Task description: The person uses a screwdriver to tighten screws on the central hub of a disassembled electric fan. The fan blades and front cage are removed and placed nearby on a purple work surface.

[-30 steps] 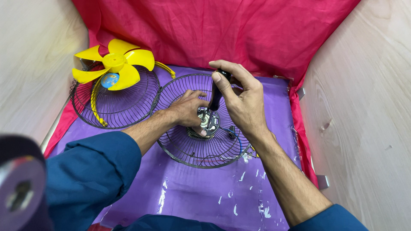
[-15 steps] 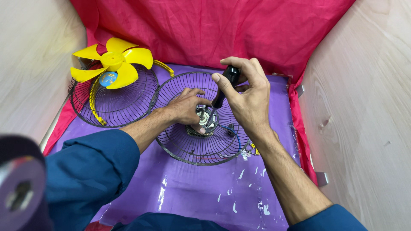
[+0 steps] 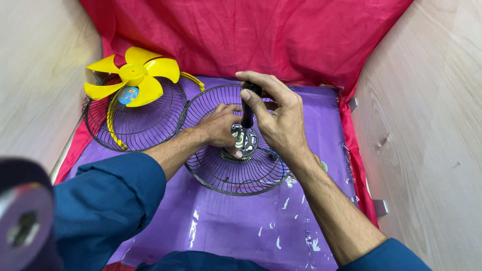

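Observation:
A round black wire fan guard (image 3: 231, 175) lies on the purple sheet (image 3: 241, 231), with a metal motor hub (image 3: 244, 140) at its middle. My left hand (image 3: 218, 125) rests on the guard and grips the hub from the left. My right hand (image 3: 278, 118) is closed on a black screwdriver handle (image 3: 248, 108), held upright with its tip down on the hub. To the left sits a second wire guard (image 3: 133, 125), and a yellow fan blade (image 3: 131, 80) rests on its far rim.
Red cloth (image 3: 241, 35) covers the back and edges of the work area. Pale wooden panels (image 3: 427, 125) rise on the right and left. A blurred dark cylinder (image 3: 22, 221) fills the lower left corner, close to the camera.
The view has shifted slightly. My right hand stays on the screwdriver over the hub and has turned a little; my left hand keeps hold of the hub.

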